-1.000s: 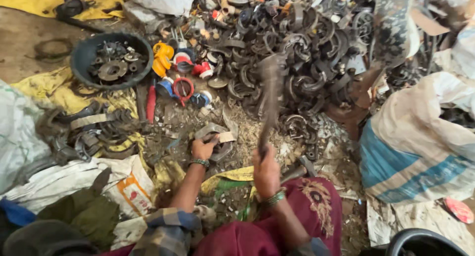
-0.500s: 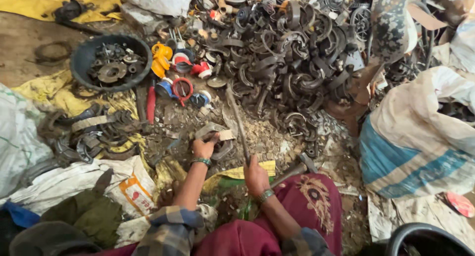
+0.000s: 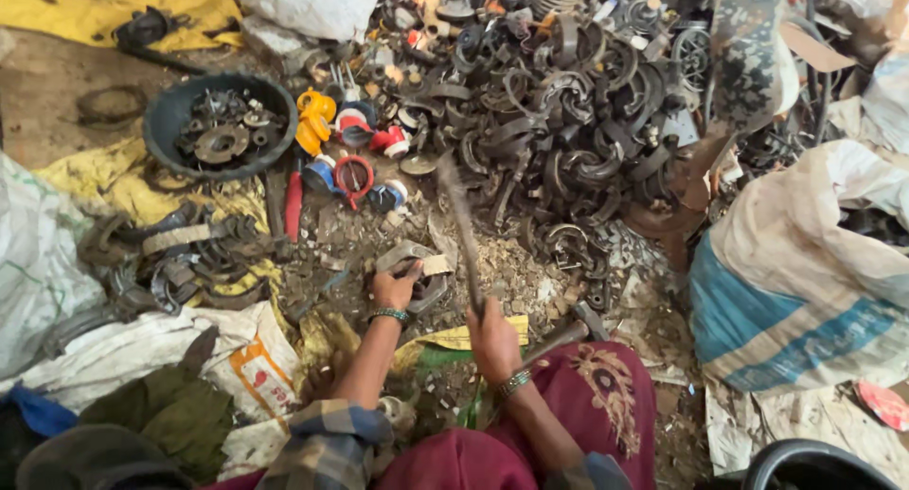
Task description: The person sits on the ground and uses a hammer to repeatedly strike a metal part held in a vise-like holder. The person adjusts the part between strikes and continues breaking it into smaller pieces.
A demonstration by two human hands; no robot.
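**Striking a scrap ring held down on the ground**

The left hand (image 3: 393, 288) pinned a curved metal ring piece (image 3: 413, 263) flat on the littered ground, fingers curled over its near edge. That ring was the landmark: it lay just in front of the person's knees, at the near edge of the big heap of dark scrap rings (image 3: 559, 130). The right hand (image 3: 492, 338), just right of the ring, had its fingers clamped round the handle of a long thin rod or blade (image 3: 459, 220), blurred, slanting up and away above the ring's right side. A hammer (image 3: 568, 334) lay further right of the ring, untouched. A dark bowl of metal parts (image 3: 220, 125) sat well to the ring's upper left; coloured plastic bits (image 3: 346, 159) lay between bowl and ring.

Step judged: mid-blow, breaking or stripping the ring. The next stroke called for landing on the ring clear of the left fingers, with the ring kept from skidding.
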